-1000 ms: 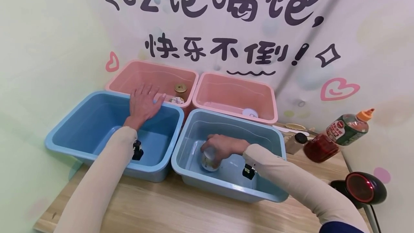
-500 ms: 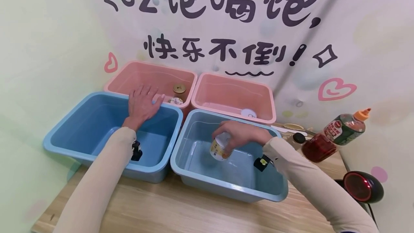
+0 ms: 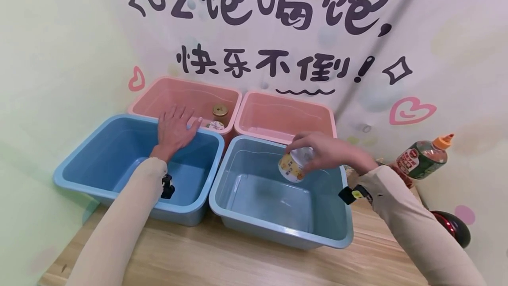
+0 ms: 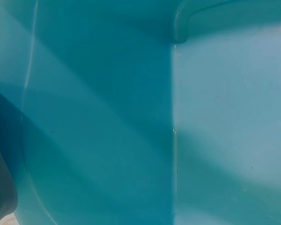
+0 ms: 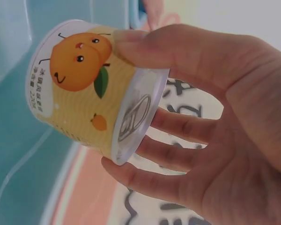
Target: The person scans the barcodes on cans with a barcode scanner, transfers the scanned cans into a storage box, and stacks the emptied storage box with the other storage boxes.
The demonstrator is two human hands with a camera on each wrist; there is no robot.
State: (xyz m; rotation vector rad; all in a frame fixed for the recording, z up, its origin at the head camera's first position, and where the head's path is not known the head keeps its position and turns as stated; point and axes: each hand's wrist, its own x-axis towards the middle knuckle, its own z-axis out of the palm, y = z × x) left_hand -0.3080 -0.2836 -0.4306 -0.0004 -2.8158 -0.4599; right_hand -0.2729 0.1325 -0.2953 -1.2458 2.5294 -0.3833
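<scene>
My right hand (image 3: 329,151) grips a small fruit can (image 3: 291,167), held tilted above the back right part of the right blue tub (image 3: 254,223). In the right wrist view the can (image 5: 79,89) has a yellow label with a smiling orange fruit, and its pull-tab lid (image 5: 136,117) faces the palm. Thumb and fingers hold it around the lid end. My left hand (image 3: 176,132) rests, fingers extended, over the back rim of the left blue tub (image 3: 132,197). The left wrist view is filled mostly by that tub's inner wall (image 4: 98,117).
Behind stand two pink tubs. The left one (image 3: 180,86) holds a gold-lidded jar (image 3: 220,110) and a can with a patterned top (image 3: 216,125); the right one (image 3: 285,118) is partly hidden by my hand. A sauce bottle (image 3: 422,159) and black-red device (image 3: 452,226) are at right.
My right hand has lifted the can from the right blue tub's floor and carried it right and toward the back. The left hand has stayed in place.
</scene>
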